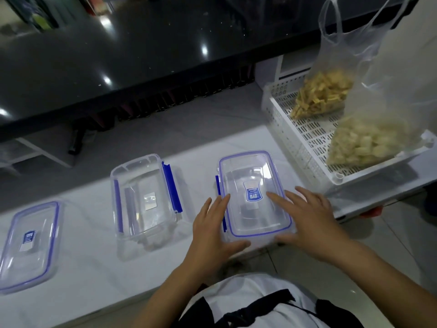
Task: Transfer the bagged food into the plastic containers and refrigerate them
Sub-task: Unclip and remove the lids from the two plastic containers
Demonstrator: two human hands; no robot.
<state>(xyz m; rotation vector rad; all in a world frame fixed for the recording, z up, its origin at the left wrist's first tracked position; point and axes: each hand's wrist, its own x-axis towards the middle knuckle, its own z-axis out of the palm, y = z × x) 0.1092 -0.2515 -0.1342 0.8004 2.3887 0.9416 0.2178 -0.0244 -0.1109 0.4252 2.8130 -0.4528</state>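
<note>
A clear plastic container with its blue-rimmed lid on [254,192] stands on the white table right in front of me. My left hand [214,229] rests against its left side, fingers straight, thumb along the near edge. My right hand [307,221] lies with straight fingers on the lid's right part, thumb at the near corner. To the left sits an open, empty container with blue clips [144,204]. A separate lid [28,245] lies at the far left. Two clear bags of food stand in a white tray: yellow-brown pieces [324,93] and pale pieces [369,143].
The white perforated tray [305,136] sits at the table's right end, overhanging its edge. A black glossy counter [142,55] runs across the back, above the table. Grey tiled floor lies between them and to the right.
</note>
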